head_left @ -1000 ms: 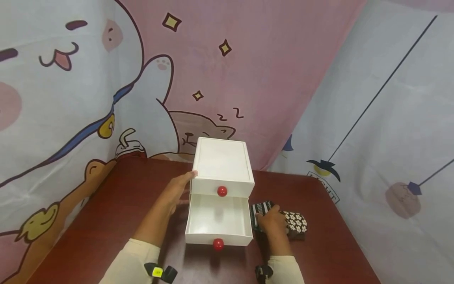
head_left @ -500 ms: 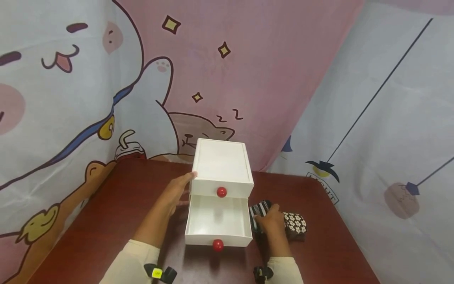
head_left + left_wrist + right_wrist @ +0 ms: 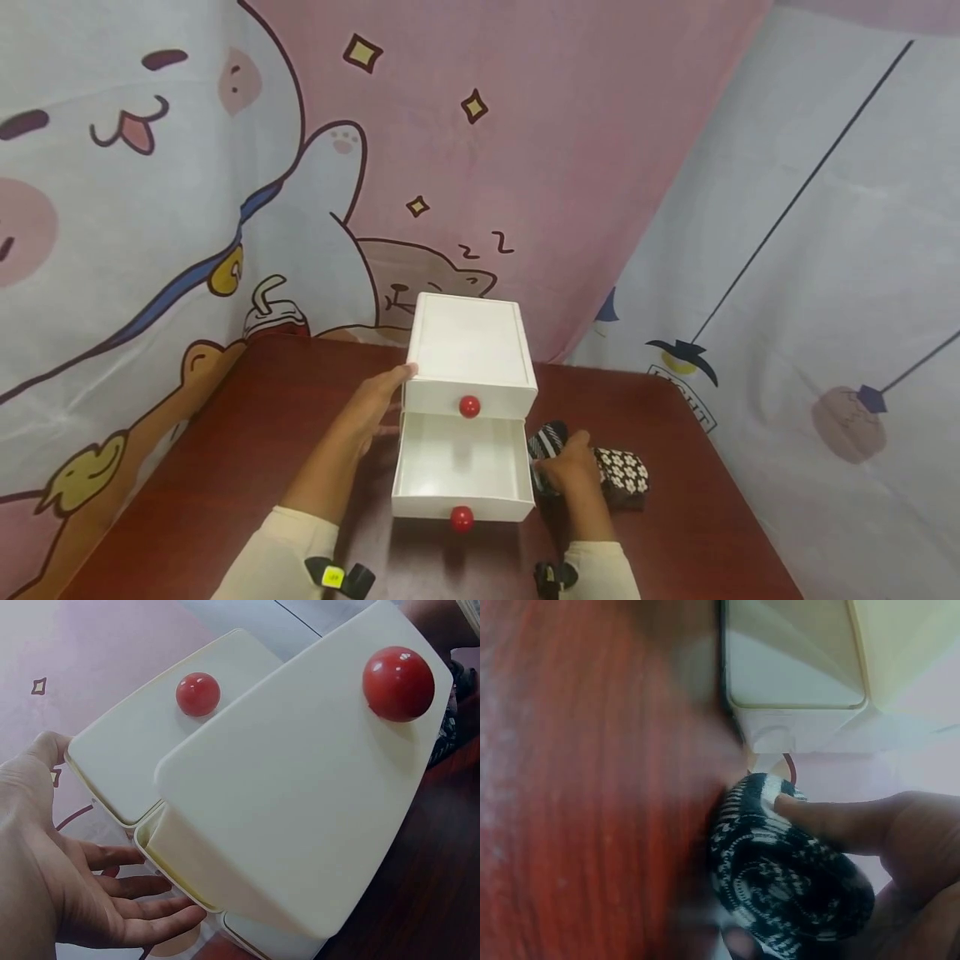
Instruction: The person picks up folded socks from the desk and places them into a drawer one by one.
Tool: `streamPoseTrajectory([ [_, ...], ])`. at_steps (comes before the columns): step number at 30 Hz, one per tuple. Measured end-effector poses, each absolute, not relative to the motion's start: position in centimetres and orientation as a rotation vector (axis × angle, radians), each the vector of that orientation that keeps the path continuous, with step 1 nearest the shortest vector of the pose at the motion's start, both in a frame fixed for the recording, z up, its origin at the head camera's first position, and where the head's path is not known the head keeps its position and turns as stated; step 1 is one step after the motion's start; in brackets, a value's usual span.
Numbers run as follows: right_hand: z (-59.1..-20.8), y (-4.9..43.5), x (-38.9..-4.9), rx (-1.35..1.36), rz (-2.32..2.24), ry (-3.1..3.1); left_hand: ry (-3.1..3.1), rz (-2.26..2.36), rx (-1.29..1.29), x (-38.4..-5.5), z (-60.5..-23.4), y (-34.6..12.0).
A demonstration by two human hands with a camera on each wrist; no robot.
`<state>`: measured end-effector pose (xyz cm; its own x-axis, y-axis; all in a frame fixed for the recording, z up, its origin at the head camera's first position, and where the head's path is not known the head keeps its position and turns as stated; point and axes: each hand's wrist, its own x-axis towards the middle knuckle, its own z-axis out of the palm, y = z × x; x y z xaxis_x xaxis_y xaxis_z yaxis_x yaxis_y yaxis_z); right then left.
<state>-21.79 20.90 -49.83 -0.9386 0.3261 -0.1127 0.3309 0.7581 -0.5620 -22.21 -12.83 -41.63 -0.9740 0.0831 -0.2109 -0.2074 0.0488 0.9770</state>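
Observation:
A white mini drawer cabinet point(image 3: 471, 340) with red ball knobs stands mid-table. Its middle drawer point(image 3: 277, 795) is pulled out and bare inside; the top drawer point(image 3: 135, 742) is closed. My left hand point(image 3: 371, 404) rests on the cabinet's left side, thumb at the upper front corner and fingers nearly straight along the side. To the right of the cabinet, my right hand point(image 3: 576, 468) pinches a rolled black-and-white patterned sock point(image 3: 780, 874), thumb on its upper edge. Part of the roll is hidden by the hand in the head view.
Another rolled sock point(image 3: 624, 471), brown with white flowers, lies just right of my right hand. The dark red table point(image 3: 277, 433) reaches back to a printed cartoon curtain point(image 3: 555, 167). The drawer's front juts out toward me between both arms.
The right hand has shifted slightly, and the patterned sock has tilted a little in its grip. The left hand, the cabinet and the flowered sock have stayed put.

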Motion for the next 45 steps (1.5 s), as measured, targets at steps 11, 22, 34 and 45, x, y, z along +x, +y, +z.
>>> streamPoseTrajectory([
  [11,-49.2,21.3,-21.1,0.539,-1.125,2.95,2.119,2.016,-0.139,-22.1,-41.6,-12.8],
  [22,-45.6,21.4,-19.5,0.548,-1.315,3.055,2.12,2.018,-0.141,-22.1,-41.7,-12.9],
  [34,-40.7,20.7,-16.2,0.581,-1.478,3.105,2.116,2.022,-0.142,-22.1,-41.7,-12.8],
  [45,-37.4,18.6,-13.3,0.578,-1.686,3.165,2.103,2.032,-0.14,-22.1,-41.7,-12.9],
])
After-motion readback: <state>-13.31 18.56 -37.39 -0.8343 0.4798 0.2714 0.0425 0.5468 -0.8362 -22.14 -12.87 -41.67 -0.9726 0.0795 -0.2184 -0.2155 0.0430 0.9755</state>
